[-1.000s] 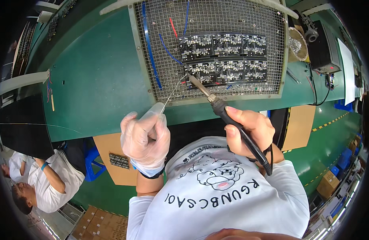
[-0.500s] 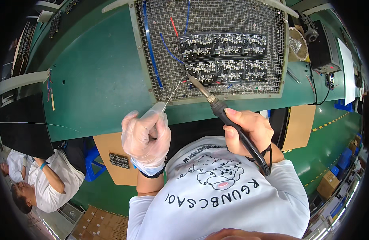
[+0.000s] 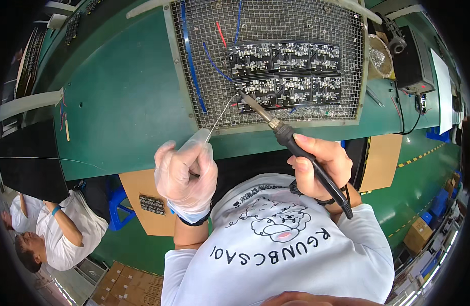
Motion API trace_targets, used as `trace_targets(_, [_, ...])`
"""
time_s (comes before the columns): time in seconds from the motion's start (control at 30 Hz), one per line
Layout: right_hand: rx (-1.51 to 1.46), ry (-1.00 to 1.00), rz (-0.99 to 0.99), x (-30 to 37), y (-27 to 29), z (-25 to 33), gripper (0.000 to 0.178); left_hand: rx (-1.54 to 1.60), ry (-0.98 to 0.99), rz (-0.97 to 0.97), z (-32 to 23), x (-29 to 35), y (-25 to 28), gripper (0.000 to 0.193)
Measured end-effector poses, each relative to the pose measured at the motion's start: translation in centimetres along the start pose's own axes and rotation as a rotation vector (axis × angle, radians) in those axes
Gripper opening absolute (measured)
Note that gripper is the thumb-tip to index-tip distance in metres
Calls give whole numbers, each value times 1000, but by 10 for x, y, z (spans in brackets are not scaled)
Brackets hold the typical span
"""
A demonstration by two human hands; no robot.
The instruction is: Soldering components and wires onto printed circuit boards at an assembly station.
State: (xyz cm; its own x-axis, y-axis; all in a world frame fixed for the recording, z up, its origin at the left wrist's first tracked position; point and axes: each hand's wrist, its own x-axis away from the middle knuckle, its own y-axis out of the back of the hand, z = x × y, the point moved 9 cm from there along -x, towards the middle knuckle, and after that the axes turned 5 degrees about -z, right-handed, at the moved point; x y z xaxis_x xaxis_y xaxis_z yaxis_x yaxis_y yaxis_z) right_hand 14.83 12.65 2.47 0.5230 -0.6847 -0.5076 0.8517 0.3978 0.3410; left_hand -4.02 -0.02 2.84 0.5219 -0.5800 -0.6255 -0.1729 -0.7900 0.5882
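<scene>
Gloved in clear plastic, my left hand [image 3: 186, 171] pinches a thin strand of solder wire [image 3: 220, 116]. The wire slants up to the lower left corner of a black circuit board panel [image 3: 258, 93]. Bare fingers of my right hand [image 3: 324, 166] wrap the black handle of a soldering iron [image 3: 286, 133]. Its tip meets or nearly meets the wire's end at that corner; actual contact is too small to tell. A second panel [image 3: 286, 57] lies just beyond, both populated with small silvery parts. They rest on a wire mesh rack [image 3: 209, 76].
Blue strips [image 3: 190, 61] and a red wire [image 3: 221, 33] lie on the mesh. Right of the rack stand a bowl of silvery bits [image 3: 377, 58], a dark box-shaped unit [image 3: 412, 61] and tweezers [image 3: 374, 97]. At lower left, another person [image 3: 66, 229] sits near a blue stool [image 3: 120, 204].
My right hand has shifted slightly right, and the iron's handle has swung right with it. The tip stays near the same corner. My left hand is almost still.
</scene>
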Motion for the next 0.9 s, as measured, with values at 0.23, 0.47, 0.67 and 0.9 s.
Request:
trace_targets(0.23, [-24,19,0,-1,0,-2,32,8,18,15,-1,0,-3,22])
trace_targets(0.47, [31,-105,-133,4,24,-10,25,37,-26,33,-8,-2,-8,23])
trace_targets(0.67, [-20,-135,-41,1,16,-9,25,28,-16,67,-12,-4,-12,23])
trace_targets(0.9, [-35,-72,-94,2,20,-8,27,13,-26,60,-13,-2,-12,22])
